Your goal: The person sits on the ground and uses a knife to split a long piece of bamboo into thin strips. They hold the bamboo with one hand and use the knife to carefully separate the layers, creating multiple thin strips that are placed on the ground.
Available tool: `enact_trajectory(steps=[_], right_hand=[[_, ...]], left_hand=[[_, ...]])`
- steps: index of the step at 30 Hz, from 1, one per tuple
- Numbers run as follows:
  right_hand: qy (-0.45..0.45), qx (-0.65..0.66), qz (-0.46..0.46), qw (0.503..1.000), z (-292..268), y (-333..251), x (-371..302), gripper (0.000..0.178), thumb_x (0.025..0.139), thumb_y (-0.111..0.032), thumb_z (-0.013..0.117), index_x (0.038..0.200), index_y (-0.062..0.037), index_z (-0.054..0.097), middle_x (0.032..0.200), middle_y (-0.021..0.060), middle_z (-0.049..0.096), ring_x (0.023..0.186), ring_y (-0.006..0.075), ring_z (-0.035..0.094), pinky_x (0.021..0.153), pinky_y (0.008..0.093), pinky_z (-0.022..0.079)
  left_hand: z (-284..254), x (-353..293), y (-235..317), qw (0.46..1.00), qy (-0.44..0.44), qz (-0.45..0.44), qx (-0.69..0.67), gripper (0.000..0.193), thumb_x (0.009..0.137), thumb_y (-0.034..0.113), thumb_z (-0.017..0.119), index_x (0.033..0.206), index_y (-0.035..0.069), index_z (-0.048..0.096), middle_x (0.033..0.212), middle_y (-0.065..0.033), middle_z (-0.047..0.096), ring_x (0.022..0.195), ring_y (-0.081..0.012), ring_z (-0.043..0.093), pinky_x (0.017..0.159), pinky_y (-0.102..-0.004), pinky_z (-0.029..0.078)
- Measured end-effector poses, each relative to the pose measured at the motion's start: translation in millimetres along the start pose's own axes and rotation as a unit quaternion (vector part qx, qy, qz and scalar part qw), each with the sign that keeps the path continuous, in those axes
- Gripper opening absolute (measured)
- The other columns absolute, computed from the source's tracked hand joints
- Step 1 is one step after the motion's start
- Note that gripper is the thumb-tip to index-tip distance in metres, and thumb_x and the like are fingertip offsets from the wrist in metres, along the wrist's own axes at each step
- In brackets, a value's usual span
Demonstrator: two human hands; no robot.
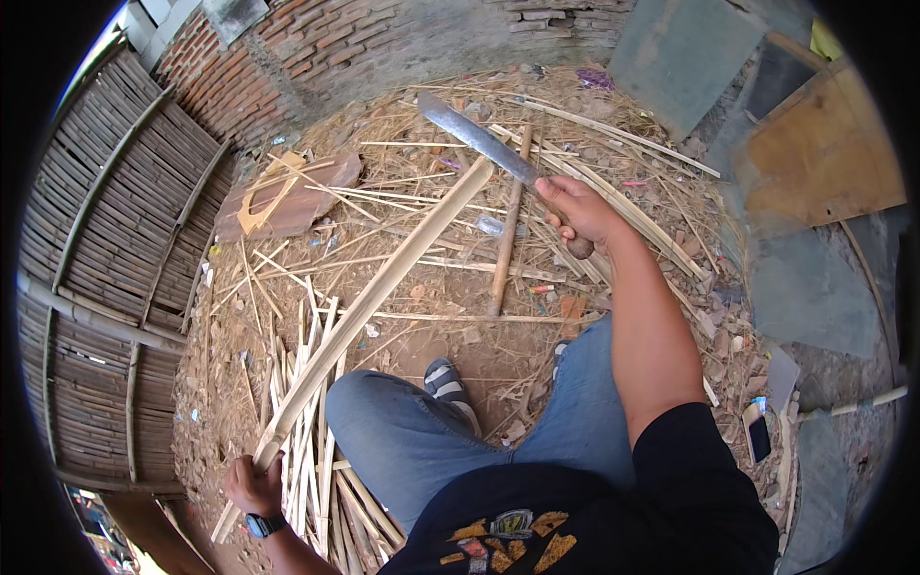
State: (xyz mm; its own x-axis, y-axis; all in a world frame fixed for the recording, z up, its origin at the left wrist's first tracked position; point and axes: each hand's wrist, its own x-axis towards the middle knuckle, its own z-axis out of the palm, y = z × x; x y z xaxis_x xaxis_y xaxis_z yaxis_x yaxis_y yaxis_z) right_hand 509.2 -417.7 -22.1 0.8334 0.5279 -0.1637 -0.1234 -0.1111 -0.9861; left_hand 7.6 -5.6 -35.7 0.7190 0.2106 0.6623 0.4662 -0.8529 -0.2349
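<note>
My right hand (pixel 583 216) is closed round the wooden handle of a machete (pixel 476 137), whose broad grey blade points up and to the left. Just under the blade lies the far end of a long split bamboo piece (pixel 369 298); whether the two touch I cannot tell. Near its lower end my left hand (pixel 254 486) grips this bamboo, which slants across to the left of my knee. A round wooden stick (pixel 511 225) lies on the ground beyond my feet, near the bamboo's far end. Beside my left leg is a pile of thin bamboo strips (pixel 311 422).
Bamboo slivers and debris cover the ground. A slatted bamboo wall (pixel 105 259) stands at left, a brick wall (pixel 326 48) at the back. Grey sheets (pixel 685 62) and a brown board (pixel 815 144) are at right. A phone (pixel 757 433) lies by my right side.
</note>
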Motion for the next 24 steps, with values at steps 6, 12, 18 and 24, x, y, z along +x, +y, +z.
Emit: enact_trajectory(steps=[6,12,18,24], right_hand=[[0.056,0.015,-0.004,0.998,-14,2,2,0.047,0.096,-0.051,0.058,0.113,-0.0070,0.055,0.063,-0.0054,0.047,0.045,0.0016,0.038,0.040,0.0201,0.033],[0.077,-0.278,-0.077,0.955,27,-4,-2,0.067,0.088,-0.059,0.063,0.129,-0.0062,0.057,0.089,0.0174,0.067,0.086,0.0274,0.066,0.076,0.0386,0.052],[0.160,-0.394,-0.081,0.901,21,-31,-19,0.067,0.085,-0.059,0.065,0.126,-0.0063,0.060,0.098,0.0209,0.069,0.096,0.0324,0.068,0.079,0.0421,0.053],[0.249,-0.472,-0.238,0.812,34,-3,-9,0.051,0.083,-0.048,0.071,0.113,-0.0076,0.062,0.083,0.0152,0.068,0.082,0.0319,0.068,0.071,0.0436,0.053]], left_hand=[[2,0,3,0.999,-0.032,-0.026,-0.021,0.043,0.066,0.038,0.083,0.078,0.009,0.055,0.064,-0.0082,0.051,0.060,-0.0326,0.053,0.057,-0.0458,0.042],[3,7,2,1.000,-0.022,-0.018,-0.012,0.051,0.070,0.052,0.081,0.074,0.009,0.055,0.058,-0.0058,0.046,0.053,-0.0291,0.050,0.051,-0.0427,0.039],[-5,6,6,1.000,-0.016,-0.006,-0.002,0.051,0.070,0.052,0.081,0.073,0.008,0.053,0.058,-0.0058,0.045,0.054,-0.0292,0.050,0.051,-0.0430,0.039],[-10,2,7,0.999,-0.031,-0.040,0.000,0.044,0.066,0.038,0.085,0.078,0.007,0.056,0.066,-0.0098,0.054,0.063,-0.0342,0.055,0.058,-0.0476,0.043]])
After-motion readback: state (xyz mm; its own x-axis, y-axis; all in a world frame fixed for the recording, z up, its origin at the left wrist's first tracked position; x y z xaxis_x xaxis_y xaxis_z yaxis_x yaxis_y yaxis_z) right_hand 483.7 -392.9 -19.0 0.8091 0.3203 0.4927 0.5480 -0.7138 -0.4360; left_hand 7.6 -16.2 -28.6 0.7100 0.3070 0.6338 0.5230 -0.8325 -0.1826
